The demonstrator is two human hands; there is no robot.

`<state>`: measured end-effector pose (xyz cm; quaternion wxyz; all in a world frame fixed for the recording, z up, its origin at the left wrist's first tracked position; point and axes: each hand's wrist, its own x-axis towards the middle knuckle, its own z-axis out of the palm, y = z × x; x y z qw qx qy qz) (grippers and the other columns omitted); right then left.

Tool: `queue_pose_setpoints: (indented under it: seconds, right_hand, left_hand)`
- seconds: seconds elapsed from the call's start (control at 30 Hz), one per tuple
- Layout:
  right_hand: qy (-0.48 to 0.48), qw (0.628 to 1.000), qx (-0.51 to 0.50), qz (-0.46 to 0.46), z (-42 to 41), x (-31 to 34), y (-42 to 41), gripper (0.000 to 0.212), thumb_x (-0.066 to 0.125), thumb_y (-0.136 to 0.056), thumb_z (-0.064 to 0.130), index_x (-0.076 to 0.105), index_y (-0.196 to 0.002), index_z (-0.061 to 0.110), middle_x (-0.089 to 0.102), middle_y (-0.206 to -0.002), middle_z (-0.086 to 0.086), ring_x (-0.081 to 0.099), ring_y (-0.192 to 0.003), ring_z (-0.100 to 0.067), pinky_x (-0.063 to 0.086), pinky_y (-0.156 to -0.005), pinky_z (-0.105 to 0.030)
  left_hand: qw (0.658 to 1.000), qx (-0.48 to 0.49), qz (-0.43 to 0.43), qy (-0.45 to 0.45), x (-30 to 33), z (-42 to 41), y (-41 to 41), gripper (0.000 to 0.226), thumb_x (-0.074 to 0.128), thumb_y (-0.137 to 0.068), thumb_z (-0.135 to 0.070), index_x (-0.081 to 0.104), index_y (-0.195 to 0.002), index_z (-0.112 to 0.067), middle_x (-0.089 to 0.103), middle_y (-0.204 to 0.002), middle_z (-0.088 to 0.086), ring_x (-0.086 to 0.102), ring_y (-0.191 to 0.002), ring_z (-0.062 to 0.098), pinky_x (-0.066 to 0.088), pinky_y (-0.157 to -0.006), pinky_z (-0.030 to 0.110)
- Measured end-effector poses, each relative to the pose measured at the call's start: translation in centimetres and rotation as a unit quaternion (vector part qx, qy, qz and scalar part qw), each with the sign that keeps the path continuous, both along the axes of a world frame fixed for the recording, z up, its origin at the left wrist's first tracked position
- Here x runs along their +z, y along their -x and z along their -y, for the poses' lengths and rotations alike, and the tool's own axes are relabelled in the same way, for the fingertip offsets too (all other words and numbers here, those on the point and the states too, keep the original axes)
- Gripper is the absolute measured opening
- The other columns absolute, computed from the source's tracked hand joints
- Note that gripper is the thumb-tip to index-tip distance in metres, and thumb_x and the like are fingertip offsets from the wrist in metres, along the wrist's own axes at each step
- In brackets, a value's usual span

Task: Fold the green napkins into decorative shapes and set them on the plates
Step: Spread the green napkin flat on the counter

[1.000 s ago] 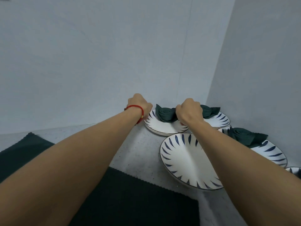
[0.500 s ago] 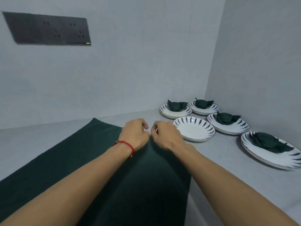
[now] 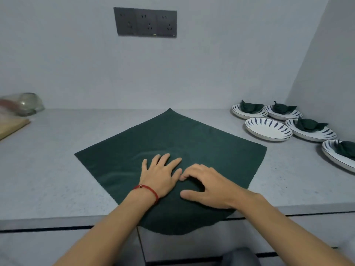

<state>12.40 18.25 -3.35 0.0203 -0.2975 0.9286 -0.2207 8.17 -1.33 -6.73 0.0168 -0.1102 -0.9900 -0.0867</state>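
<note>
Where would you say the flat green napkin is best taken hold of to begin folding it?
Probably at the far corner of the napkin, pinched from above: it lies like a diamond, that tip bare, while the left hand and right hand press its near half.

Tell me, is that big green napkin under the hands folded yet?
Not yet: the green napkin lies spread flat, one corner pointing toward the wall, near edge draping over the counter.

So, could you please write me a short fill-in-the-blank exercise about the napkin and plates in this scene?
1. The number of plates in view is ____.
2. The only plate without a folded napkin is the one nearest the flat ____.
3. The left hand lies palm ____ on the flat napkin.
4. The red bracelet is on the ____ wrist.

Missing words: five; napkin; down; left
</note>
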Motion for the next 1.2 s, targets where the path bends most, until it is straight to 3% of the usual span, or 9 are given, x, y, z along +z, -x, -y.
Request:
queue_pose_setpoints:
  seconds: [0.13, 0.2, 0.37, 0.43, 0.57, 0.77, 0.87, 0.97, 1.2]
  right_hand:
    - [-0.106, 0.991, 0.066, -0.04, 0.3, -1.5, -3.2, 0.075, 0.055, -0.085, 0.074, 0.035, -0.15, 0.042, 0.026, -0.159, 0.021, 0.015, -0.148, -0.001, 0.009, -0.125, -0.029]
    - [-0.107, 0.984, 0.081, -0.115, 0.4, -3.2, -3.6, 0.06, 0.044, -0.095, 0.066, 0.04, -0.15, 0.043, 0.032, -0.161, 0.017, 0.021, -0.152, -0.009, 0.019, -0.125, -0.039]
    - [0.09, 0.988, 0.014, -0.127, 0.5, -2.8, -2.1, 0.031, 0.049, -0.101, 0.052, 0.073, -0.1, 0.034, 0.074, -0.1, 0.023, 0.067, -0.1, 0.002, 0.054, -0.088, -0.03]
    - [0.132, 0.986, -0.038, -0.094, 1.1, -1.2, -0.3, 0.029, 0.058, -0.099, 0.045, 0.067, -0.082, 0.023, 0.064, -0.069, 0.013, 0.056, -0.065, -0.005, 0.049, -0.069, -0.03]
    - [0.161, 0.975, -0.12, 0.092, 1.7, 1.6, 3.6, 0.048, 0.065, -0.096, 0.041, 0.054, -0.057, 0.015, 0.047, -0.052, 0.011, 0.04, -0.051, -0.002, 0.038, -0.059, -0.023]
    - [0.156, 0.928, -0.121, 0.317, 1.6, 2.3, 8.4, 0.032, 0.066, -0.097, 0.036, 0.077, -0.083, 0.009, 0.077, -0.085, -0.007, 0.07, -0.073, -0.014, 0.057, -0.076, -0.029]
    - [0.138, 0.921, -0.084, 0.353, 1.4, 2.6, 9.2, 0.033, 0.061, -0.1, 0.04, 0.08, -0.091, 0.015, 0.079, -0.093, -0.003, 0.074, -0.083, -0.014, 0.059, -0.086, -0.033]
    - [0.13, 0.957, -0.073, 0.251, 1.1, 3.2, 9.4, 0.04, 0.056, -0.095, 0.06, 0.074, -0.082, 0.027, 0.073, -0.082, 0.015, 0.067, -0.074, 0.0, 0.05, -0.078, -0.024]
    - [0.058, 0.994, -0.011, 0.088, -0.8, 2.8, 9.6, 0.057, 0.08, -0.075, 0.059, 0.058, -0.126, 0.046, 0.062, -0.12, 0.03, 0.058, -0.109, 0.007, 0.047, -0.093, -0.016]
  left_hand:
    - [1.0, -0.009, 0.003, -0.011, -0.4, 0.8, -0.1, 0.05, 0.021, -0.103, -0.055, 0.019, -0.153, -0.051, 0.012, -0.166, -0.011, 0.003, -0.154, 0.02, 0.001, -0.121, 0.06]
    - [1.0, -0.02, 0.006, -0.013, -0.4, 0.9, -0.4, 0.05, 0.021, -0.104, -0.053, 0.019, -0.154, -0.049, 0.011, -0.166, -0.011, 0.003, -0.154, 0.019, -0.001, -0.121, 0.059]
    - [0.981, -0.083, 0.032, -0.175, 1.1, 3.5, -1.2, 0.038, 0.035, -0.106, -0.043, 0.049, -0.141, -0.041, 0.038, -0.155, -0.015, 0.027, -0.146, 0.004, 0.004, -0.123, 0.053]
    - [0.951, -0.096, 0.054, -0.29, 2.3, 5.2, -1.8, 0.034, 0.035, -0.107, -0.034, 0.067, -0.12, -0.036, 0.06, -0.134, -0.02, 0.048, -0.13, -0.001, 0.019, -0.122, 0.047]
    - [0.892, -0.088, 0.12, -0.426, 4.8, 7.5, -2.5, 0.044, 0.031, -0.095, -0.037, 0.067, -0.119, -0.032, 0.073, -0.112, -0.008, 0.06, -0.116, 0.012, 0.04, -0.109, 0.035]
    - [0.953, -0.169, 0.142, -0.208, 6.9, 9.1, -0.4, 0.084, 0.069, -0.073, -0.014, 0.037, -0.14, -0.054, 0.061, -0.125, -0.02, 0.065, -0.102, 0.008, 0.056, -0.087, 0.028]
    - [0.961, -0.182, 0.041, -0.206, 6.4, 8.2, 1.6, 0.061, 0.067, -0.085, -0.014, 0.049, -0.133, -0.046, 0.067, -0.116, -0.02, 0.066, -0.097, 0.003, 0.053, -0.089, 0.025]
    - [0.963, -0.155, -0.02, -0.218, 5.9, 7.4, 4.0, 0.026, 0.058, -0.095, -0.016, 0.068, -0.104, -0.038, 0.072, -0.086, -0.015, 0.063, -0.075, 0.004, 0.053, -0.08, 0.03]
    - [0.967, -0.037, 0.07, -0.241, 5.7, 7.3, 8.8, 0.033, 0.048, -0.101, -0.044, 0.069, -0.079, -0.033, 0.075, -0.09, -0.013, 0.07, -0.09, 0.007, 0.055, -0.082, 0.028]
